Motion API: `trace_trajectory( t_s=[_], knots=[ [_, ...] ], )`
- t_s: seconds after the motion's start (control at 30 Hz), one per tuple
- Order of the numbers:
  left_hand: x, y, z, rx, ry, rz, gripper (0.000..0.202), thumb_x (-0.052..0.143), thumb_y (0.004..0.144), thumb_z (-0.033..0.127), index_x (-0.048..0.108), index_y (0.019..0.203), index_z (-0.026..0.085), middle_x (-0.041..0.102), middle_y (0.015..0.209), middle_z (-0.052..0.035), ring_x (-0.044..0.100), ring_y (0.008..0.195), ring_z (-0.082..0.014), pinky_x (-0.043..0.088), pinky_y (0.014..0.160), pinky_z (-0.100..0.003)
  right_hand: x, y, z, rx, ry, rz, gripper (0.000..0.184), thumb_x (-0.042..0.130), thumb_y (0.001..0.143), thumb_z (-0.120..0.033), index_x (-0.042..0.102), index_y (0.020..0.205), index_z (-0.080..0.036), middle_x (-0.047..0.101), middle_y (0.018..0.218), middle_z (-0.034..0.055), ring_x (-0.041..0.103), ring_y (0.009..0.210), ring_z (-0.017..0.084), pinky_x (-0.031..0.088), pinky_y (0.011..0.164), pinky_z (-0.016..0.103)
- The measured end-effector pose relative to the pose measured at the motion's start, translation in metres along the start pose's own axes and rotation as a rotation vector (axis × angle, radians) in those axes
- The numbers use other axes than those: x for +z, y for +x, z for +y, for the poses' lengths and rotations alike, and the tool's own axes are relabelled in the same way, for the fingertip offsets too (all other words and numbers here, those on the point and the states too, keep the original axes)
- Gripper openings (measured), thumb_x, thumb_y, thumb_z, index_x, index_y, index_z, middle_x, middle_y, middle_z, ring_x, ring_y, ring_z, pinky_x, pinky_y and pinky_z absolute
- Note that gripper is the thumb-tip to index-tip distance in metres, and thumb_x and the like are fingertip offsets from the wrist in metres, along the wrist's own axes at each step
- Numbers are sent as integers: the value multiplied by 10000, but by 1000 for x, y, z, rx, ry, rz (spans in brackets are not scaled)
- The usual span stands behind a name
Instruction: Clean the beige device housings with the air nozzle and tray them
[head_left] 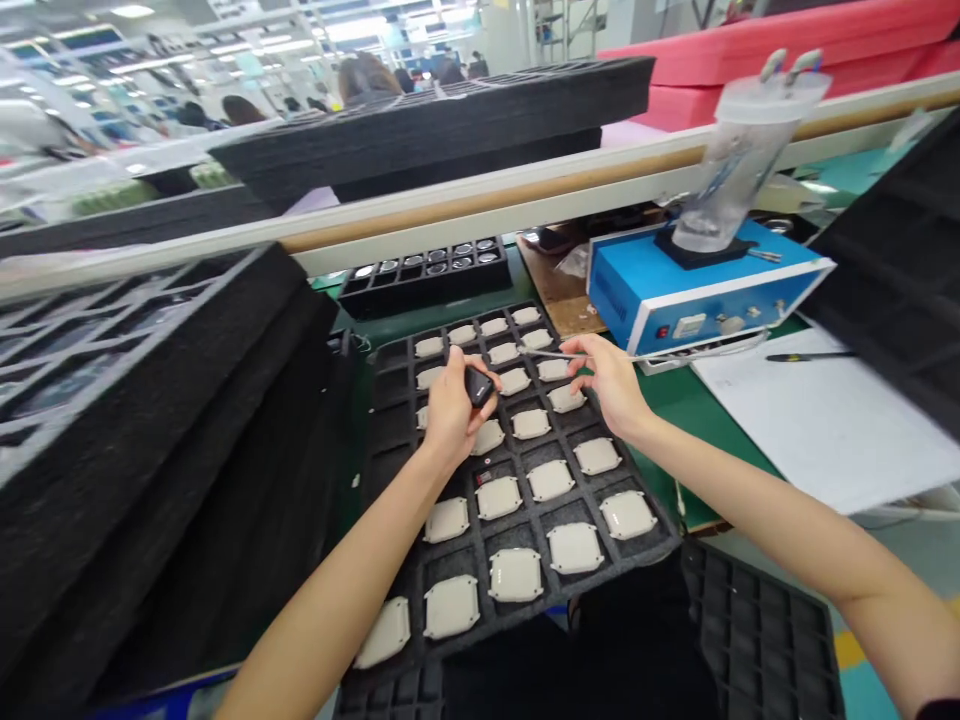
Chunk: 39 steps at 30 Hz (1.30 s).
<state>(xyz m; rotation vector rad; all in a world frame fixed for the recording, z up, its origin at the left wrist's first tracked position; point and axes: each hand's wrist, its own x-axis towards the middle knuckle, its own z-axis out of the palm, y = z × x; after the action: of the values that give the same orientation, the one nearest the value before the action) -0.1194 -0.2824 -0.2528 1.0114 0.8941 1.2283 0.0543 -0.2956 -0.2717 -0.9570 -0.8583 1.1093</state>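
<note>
My left hand [454, 412] is closed around a small black rounded-square piece like a watch case [478, 386], held above the tray. Between the fingers of my right hand [604, 378] is a slim, pen-like rod [546, 353], its tip pointing left toward the black piece. A thin line, perhaps a tube, runs rightward from that hand. Beneath both hands lies a black foam tray [538, 508] with square pockets. Several off-white, watch-shaped casings [551, 481] sit in the pockets, some hidden under my left hand and forearm.
Stacked black trays [247, 400] rise at the left. Behind stand a small black tray of round parts [427, 275] and a blue box [675, 290] bearing a clear cylinder [720, 180]. White paper with a black pen [802, 357] lies right. A rail [480, 215] crosses behind.
</note>
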Motion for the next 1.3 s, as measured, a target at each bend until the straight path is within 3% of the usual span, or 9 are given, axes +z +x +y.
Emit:
trace_trajectory(
  t_s=[0.17, 0.3, 0.4, 0.57, 0.7, 0.83, 1.03, 1.3],
  knots=[
    [-3, -2, -5, 21, 47, -37, 437, 476, 814, 580, 465, 670, 167, 576, 517, 6, 344, 250, -26, 115, 240, -116, 7, 9, 14, 17, 46, -160, 239, 465, 812, -372, 577, 819, -161, 518, 496, -35, 430, 378, 76, 363, 370, 191],
    [-5, -4, -11, 18, 201, -148, 204, 626, 769, 317, 492, 772, 164, 635, 713, -12, 487, 389, -47, 314, 315, -130, 0, 2, 21, -2, 56, -224, 203, 502, 807, -343, 589, 792, -160, 609, 571, -6, 497, 400, 84, 396, 400, 207],
    [-6, -4, -17, 21, 370, -177, 191, 640, 730, 194, 507, 865, 165, 645, 870, -34, 555, 506, -70, 437, 424, -172, -1, -6, 20, -17, 28, -248, 109, 589, 764, -272, 594, 773, -164, 661, 656, 7, 539, 435, 87, 423, 415, 211],
    [-13, -5, -31, 99, 683, -164, 194, 577, 765, 189, 542, 956, 181, 659, 890, -26, 551, 500, -84, 440, 444, -195, 1, -18, 20, -61, -66, -264, 137, 605, 794, -298, 599, 848, -172, 699, 710, 27, 607, 491, 117, 460, 448, 232],
    [-16, -3, -40, 182, 855, -144, 208, 585, 765, 183, 581, 973, 179, 689, 851, -20, 609, 599, -132, 474, 562, -240, 4, -21, 26, -51, -138, -264, 193, 580, 827, -339, 626, 896, -165, 707, 748, 42, 615, 523, 118, 475, 461, 234],
    [-14, -2, -44, 224, 902, -106, 286, 595, 758, 170, 619, 1043, 174, 708, 892, -32, 645, 772, -170, 477, 691, -261, 4, -21, 30, -81, -195, -260, 166, 575, 839, -318, 639, 855, -166, 668, 698, 20, 585, 515, 100, 463, 467, 224],
    [-13, 0, -47, 222, 959, -96, 166, 584, 780, 229, 637, 921, 160, 694, 847, -26, 614, 685, -154, 442, 617, -243, 4, -23, 27, -125, -243, -246, 168, 572, 843, -328, 627, 798, -176, 640, 654, 11, 576, 506, 102, 453, 465, 228],
    [-12, 0, -46, 260, 977, -91, 160, 578, 760, 168, 639, 908, 157, 695, 866, -31, 625, 755, -168, 450, 690, -260, 7, -21, 27, -89, -260, -252, 174, 589, 828, -337, 635, 787, -174, 649, 650, 14, 563, 483, 98, 446, 449, 227]
  ],
)
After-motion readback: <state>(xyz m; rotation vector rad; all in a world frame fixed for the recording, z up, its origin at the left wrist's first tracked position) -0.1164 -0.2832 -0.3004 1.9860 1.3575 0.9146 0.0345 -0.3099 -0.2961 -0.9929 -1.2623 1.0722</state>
